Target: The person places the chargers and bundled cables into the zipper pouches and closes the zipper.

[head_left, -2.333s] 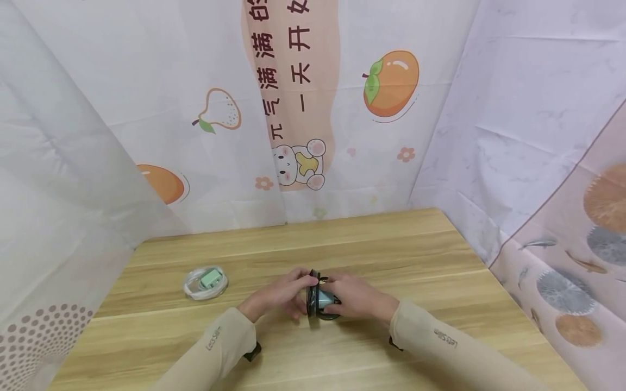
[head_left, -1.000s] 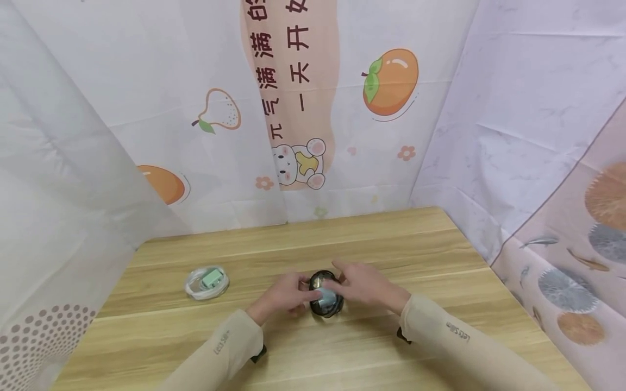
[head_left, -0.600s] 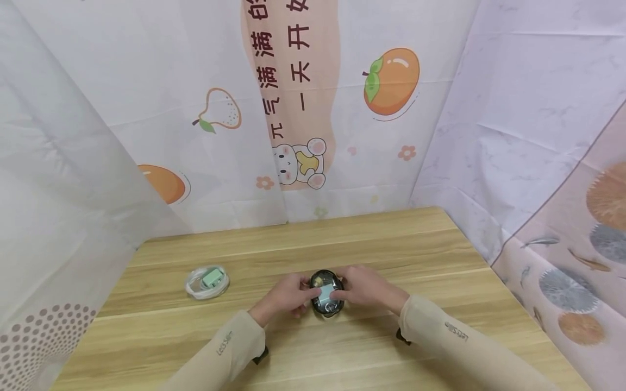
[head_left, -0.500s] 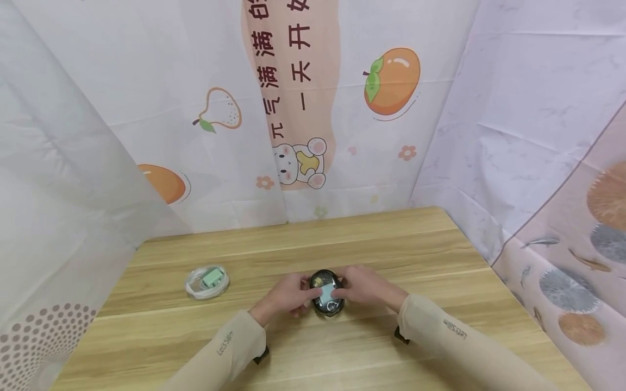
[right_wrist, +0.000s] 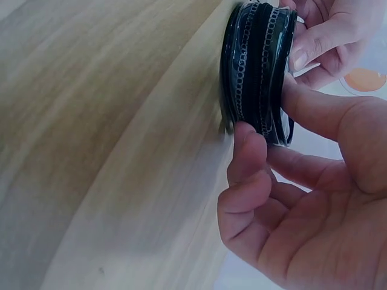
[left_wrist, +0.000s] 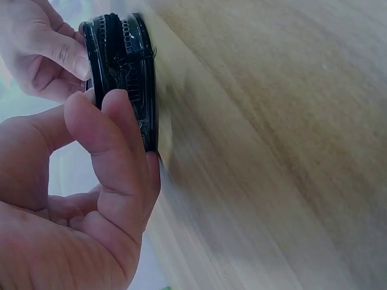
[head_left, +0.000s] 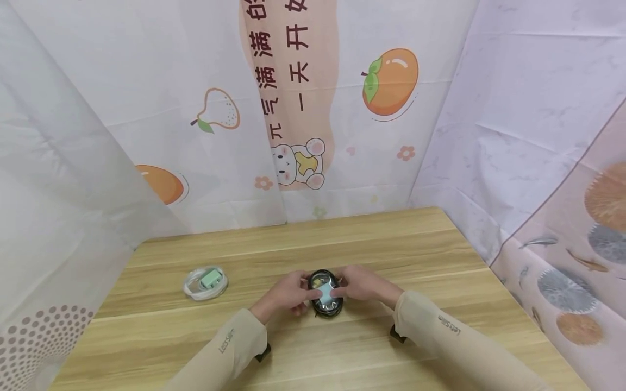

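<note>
A small round zip pouch (head_left: pixel 329 313) with clear faces and black edging is held near the middle of the table, its top face turned up. Through that face show a light blue piece (head_left: pixel 325 298) and a small yellowish one (head_left: pixel 317 283). My left hand (head_left: pixel 287 294) grips the pouch's left side, thumb over the top face. From the right, my right hand (head_left: pixel 361 284) holds it likewise, fingers at the side. Both wrist views show the zip pouch (left_wrist: pixel 124 60) edge-on, close over the wood, with the zip running round its side (right_wrist: pixel 257 72).
To the left on the wooden table (head_left: pixel 381 239) lies a coiled white cable (head_left: pixel 193 296) with a pale green charger plug (head_left: pixel 212 278). Printed fabric curtains (head_left: pixel 342 108) enclose the table at the back and both sides.
The pouch stood on edge between my hands; it has been turned so a clear face points up. My right hand shifted from over that face to its right side, thumb on top.
</note>
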Demonstrator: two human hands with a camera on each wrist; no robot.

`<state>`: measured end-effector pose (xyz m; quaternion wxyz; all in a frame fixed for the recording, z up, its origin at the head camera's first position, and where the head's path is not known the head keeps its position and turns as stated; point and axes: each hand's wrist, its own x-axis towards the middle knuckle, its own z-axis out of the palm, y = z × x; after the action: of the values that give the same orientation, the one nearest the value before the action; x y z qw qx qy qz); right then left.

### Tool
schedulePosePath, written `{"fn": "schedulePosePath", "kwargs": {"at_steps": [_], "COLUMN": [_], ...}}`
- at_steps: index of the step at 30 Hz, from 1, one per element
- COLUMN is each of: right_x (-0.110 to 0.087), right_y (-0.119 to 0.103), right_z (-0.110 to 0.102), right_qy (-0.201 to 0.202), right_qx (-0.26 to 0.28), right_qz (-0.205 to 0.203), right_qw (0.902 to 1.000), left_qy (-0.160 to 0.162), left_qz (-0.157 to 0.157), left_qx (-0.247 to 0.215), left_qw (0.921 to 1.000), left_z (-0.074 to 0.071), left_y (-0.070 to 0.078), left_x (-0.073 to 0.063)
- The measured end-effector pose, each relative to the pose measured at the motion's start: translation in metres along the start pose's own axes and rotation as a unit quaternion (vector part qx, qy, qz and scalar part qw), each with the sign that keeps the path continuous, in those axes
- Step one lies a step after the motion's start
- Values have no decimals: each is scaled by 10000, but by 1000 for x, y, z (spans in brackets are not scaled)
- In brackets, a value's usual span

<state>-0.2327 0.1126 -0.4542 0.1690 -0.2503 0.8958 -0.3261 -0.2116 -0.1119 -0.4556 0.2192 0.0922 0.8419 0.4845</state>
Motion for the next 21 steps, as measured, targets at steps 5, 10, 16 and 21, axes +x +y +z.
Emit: {"fn": "schedulePosePath", "kwargs": {"at_steps": [5,10,16,21], "right_x": [-1,-1,-2,-3], "right_y": [-2,-3,-2,-2], "right_z": [1,0,0,2], "right_qy": [-24,4,59,133], "right_qx": [197,264,312,222], "right_qz": [183,341,334,244], "right_qw": [9996,9991,9989,9994], "left_qy": [72,45,-104,-158], "left_qz": [-44,-112,-333,-491], "left_qx": [-24,-6,-103,-231], "left_qw": [10000,9999,9993,9984], "left_z": [0,0,-2,-1], "left_y": [0,1,3,3], "left_x": [0,3,6,7]}}
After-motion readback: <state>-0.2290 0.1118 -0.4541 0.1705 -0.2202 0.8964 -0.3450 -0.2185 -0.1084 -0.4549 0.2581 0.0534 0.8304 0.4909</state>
